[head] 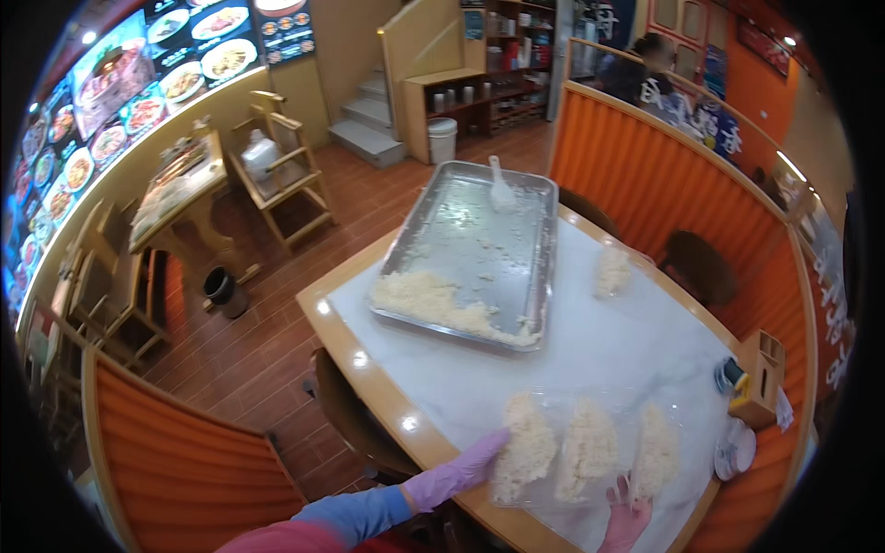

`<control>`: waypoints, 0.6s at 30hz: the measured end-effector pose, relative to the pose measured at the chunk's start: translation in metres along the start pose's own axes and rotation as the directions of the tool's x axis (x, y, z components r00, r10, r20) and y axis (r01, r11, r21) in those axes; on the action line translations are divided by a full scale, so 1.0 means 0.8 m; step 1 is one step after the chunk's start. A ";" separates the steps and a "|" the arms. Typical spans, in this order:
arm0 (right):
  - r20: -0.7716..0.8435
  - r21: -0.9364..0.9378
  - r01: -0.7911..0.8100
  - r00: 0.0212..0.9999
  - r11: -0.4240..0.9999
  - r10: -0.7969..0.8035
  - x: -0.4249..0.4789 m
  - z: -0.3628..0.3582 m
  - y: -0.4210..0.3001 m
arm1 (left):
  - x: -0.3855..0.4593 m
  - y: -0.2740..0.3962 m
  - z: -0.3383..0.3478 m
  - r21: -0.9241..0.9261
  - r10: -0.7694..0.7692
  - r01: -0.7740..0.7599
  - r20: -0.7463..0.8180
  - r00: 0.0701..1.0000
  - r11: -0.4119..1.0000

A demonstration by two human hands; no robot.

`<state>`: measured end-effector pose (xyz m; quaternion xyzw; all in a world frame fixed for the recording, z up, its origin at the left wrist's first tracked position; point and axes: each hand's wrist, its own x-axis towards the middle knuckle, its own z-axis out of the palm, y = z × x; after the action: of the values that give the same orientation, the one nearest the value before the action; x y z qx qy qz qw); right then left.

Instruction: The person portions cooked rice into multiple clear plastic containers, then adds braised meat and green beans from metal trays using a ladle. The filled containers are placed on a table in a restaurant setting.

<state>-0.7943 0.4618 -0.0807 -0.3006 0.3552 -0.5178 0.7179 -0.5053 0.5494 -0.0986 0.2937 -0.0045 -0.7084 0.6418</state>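
Three clear plastic trays lie side by side near the table's front edge, each with a strip of pale, grainy food: the left portion [525, 449], the middle portion [588, 449] and the right portion [657, 453]. My left hand [460, 470], in a purple glove, is at the left tray's outer side, its fingertips against the plastic. Whether it grips the tray is unclear. At the lower edge of the right tray, my right hand [629, 515] has its fingers spread, the tips near the food. A large metal tray [484, 242] holds a heap of similar food [435, 301] along its near end.
A white paddle [502, 190] rests in the metal tray's far end. Another food portion [612, 273] lies toward the table's far right. A wooden caddy [760, 377] and a round container [734, 449] line the right edge. Beyond an orange partition [622, 145] is a person [632, 72].
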 end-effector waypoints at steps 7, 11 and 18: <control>0.036 -0.007 -0.018 0.999 1.000 0.018 -0.025 0.103 -0.013 | -0.070 0.041 -0.028 0.024 0.083 -0.083 0.020 0.996 0.996; -0.022 0.000 -0.008 1.000 1.000 0.008 -0.056 0.140 -0.002 | -0.094 0.076 -0.043 0.036 0.046 -0.050 0.111 0.993 0.998; -0.069 -0.065 0.037 0.997 0.997 -0.042 -0.122 0.236 0.033 | -0.166 0.153 -0.082 -0.009 -0.035 0.038 0.237 0.971 0.999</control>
<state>-0.6461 0.5745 0.0244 -0.3117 0.3906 -0.5306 0.6846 -0.3661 0.6729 -0.0516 0.2027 -0.0708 -0.7500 0.6257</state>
